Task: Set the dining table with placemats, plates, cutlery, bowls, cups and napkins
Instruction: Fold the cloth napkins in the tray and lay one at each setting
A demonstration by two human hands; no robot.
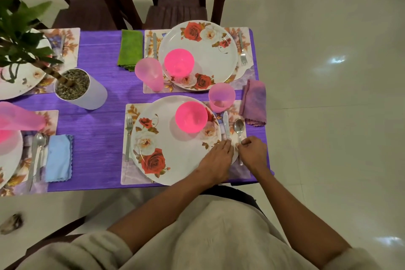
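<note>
Purple table (98, 138) looking nearly set; left hand (215, 160) lying flat on knife (226, 125), right hand (252, 152) pinching spoon (238, 129), aligning near-corner cutlery.

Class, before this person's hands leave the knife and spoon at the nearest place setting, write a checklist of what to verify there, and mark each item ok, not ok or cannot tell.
1. Knife lies on the placemat right of the plate, left hand on its handle: ok.
2. Spoon lies beside the knife, right hand pinching its handle: ok.
3. Knife and spoon parallel, handle ends level: cannot tell, the hands cover them.
4. Fork left of the plate: ok.
5. Pink bowl on the plate, cup beyond the knife: ok.
6. Purple napkin at the right table edge: ok.
</note>
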